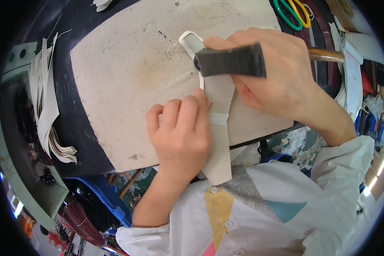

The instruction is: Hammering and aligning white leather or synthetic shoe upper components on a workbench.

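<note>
A long off-white leather-like piece [219, 141] lies across the pale board, its near end hanging over the edge toward me. Its narrow far end [193, 42] has a white folded rim. My left hand [181, 132] is closed with curled fingers on the piece's left edge, fingertips pressing beside the rim. In my right hand [281, 77] is a hammer [232, 61] with a black head and a wooden handle that sticks out behind the fist. The hammer's face is at the rim just beyond my left fingertips; whether it touches cannot be made out.
The pale board [115, 85] rests on a black tabletop [74, 128]. Off-white strips [47, 98] are piled at the left. Green-handled and yellow-handled scissors [292, 15] lie far right, near dark red strips [328, 38]. A blue bin [102, 198] stands below the left edge.
</note>
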Motion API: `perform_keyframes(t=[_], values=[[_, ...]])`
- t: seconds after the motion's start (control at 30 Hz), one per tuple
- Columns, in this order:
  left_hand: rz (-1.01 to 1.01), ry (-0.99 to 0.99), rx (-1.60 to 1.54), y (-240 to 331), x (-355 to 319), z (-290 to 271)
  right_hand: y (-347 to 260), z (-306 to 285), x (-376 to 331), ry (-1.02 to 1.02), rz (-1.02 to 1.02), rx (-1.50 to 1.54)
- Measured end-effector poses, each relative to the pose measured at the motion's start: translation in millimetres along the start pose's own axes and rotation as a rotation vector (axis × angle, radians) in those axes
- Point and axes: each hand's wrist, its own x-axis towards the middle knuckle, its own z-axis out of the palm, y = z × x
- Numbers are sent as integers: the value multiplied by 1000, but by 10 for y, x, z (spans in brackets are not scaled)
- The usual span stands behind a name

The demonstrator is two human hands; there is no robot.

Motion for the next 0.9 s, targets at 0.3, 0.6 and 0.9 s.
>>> perform_keyframes(t=[0.3,0.6,0.9], values=[[-430,17,-413,55,-60,-54,87,-32,-63,86,148,-22],[-928,342,-58,-1498,-639,-3159,357,-52,-454,209,415,90],[-202,-312,-716,-703,697,-210,526,-305,-280,452,456,12]])
